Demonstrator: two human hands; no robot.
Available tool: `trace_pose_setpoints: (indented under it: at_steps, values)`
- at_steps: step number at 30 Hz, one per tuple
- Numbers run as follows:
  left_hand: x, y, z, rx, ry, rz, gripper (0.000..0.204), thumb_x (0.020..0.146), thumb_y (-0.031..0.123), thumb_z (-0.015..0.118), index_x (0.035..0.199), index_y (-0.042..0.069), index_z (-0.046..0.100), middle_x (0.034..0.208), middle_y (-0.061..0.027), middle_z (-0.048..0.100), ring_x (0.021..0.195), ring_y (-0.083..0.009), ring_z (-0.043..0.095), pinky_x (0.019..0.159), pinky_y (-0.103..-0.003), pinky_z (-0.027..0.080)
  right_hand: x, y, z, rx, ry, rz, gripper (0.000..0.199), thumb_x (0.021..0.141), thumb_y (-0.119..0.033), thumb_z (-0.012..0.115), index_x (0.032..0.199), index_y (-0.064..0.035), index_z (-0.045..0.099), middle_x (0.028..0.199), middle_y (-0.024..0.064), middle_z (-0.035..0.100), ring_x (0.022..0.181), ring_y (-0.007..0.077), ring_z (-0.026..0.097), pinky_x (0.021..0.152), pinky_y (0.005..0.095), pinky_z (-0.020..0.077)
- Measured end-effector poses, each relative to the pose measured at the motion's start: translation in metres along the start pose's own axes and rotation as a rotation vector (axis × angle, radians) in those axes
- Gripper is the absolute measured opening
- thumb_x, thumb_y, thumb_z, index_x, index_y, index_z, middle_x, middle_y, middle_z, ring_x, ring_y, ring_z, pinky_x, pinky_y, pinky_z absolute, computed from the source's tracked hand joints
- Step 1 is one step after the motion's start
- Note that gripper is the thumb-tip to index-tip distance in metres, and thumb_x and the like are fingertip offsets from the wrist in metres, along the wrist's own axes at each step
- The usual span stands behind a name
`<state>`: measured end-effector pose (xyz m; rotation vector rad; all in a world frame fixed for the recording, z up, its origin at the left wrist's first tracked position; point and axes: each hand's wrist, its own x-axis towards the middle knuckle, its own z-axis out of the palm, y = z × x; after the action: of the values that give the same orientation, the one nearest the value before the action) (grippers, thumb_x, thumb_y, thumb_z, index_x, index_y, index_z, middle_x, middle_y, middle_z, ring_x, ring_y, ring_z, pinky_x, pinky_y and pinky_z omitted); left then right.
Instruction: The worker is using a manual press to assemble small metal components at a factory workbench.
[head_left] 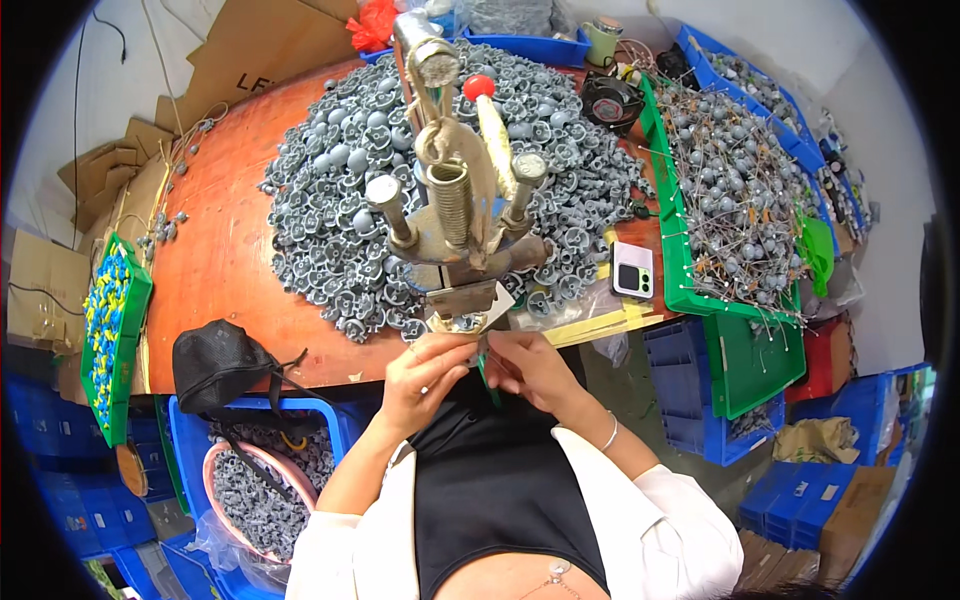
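Both of my hands meet at the table's front edge, just below a metal hand press [465,270] with a coiled spring, two bolts and a red-knobbed lever. My left hand [428,372] is closed in a pinch against the lower end of the press; the small piece at its fingertips is mostly hidden. Close beside it, my right hand [535,372] has its fingers curled round a thin green piece [489,374], whose exact kind I cannot make out. Behind the press lies a large heap of grey plastic shell parts [340,220], some round and some open.
At right stands a green tray [680,270] of wired grey balls, near a small fan [611,100] and a phone [632,271]. A green tray [137,300] of blue-and-yellow pieces is at left. A black bag [225,365] overhangs a blue crate [345,415] holding a pink basket [212,478].
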<state>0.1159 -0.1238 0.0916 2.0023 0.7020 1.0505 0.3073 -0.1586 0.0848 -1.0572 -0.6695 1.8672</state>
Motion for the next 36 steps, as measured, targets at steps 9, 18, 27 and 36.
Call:
trace_pose_setpoints:
  at_steps: [9,18,27,36]
  values:
    - [-0.012,-0.018,-0.007,-0.24,0.651,-0.276,0.026,0.094,0.008,0.05,0.113,-0.006,0.06,0.119,-0.0109,0.06,0.112,-0.0226,0.053,0.097,-0.033,0.04,0.024,0.025,-0.014,-0.271,0.166,-0.467,0.008,0.09,-0.01,0.059,0.091,-0.0025,0.055,0.071,-0.0004,0.057,0.061,0.0044,0.052,0.055,0.0212,0.0418]
    - [-0.014,0.007,0.01,0.235,0.083,-0.288,0.028,0.073,0.004,0.074,0.099,0.003,0.066,0.087,-0.0085,0.061,0.069,-0.0157,0.057,0.059,-0.028,0.046,0.028,0.028,0.008,-0.338,0.027,-0.531,0.015,0.087,-0.012,0.063,0.095,-0.0024,0.055,0.069,0.0017,0.056,0.059,0.0049,0.052,0.052,0.0215,0.0404]
    - [-0.006,-0.035,0.025,0.337,0.33,-0.279,0.02,0.077,0.003,0.069,0.097,0.001,0.065,0.084,-0.0105,0.06,0.059,-0.0212,0.055,0.053,-0.03,0.044,0.046,0.033,0.013,-1.099,0.466,-0.734,0.02,0.08,-0.017,0.063,0.094,-0.0045,0.058,0.056,0.0046,0.059,0.053,0.0269,0.058,0.055,0.0364,0.0426]
    - [0.003,-0.036,0.023,0.219,0.246,-0.314,0.023,0.072,0.0,0.072,0.094,0.003,0.068,0.073,-0.0076,0.051,0.061,-0.0205,0.05,0.053,-0.031,0.039,0.036,0.031,0.019,-1.347,0.524,-0.759,0.02,0.077,-0.012,0.065,0.097,-0.0068,0.061,0.06,0.0036,0.062,0.055,0.0258,0.06,0.058,0.0365,0.0441]
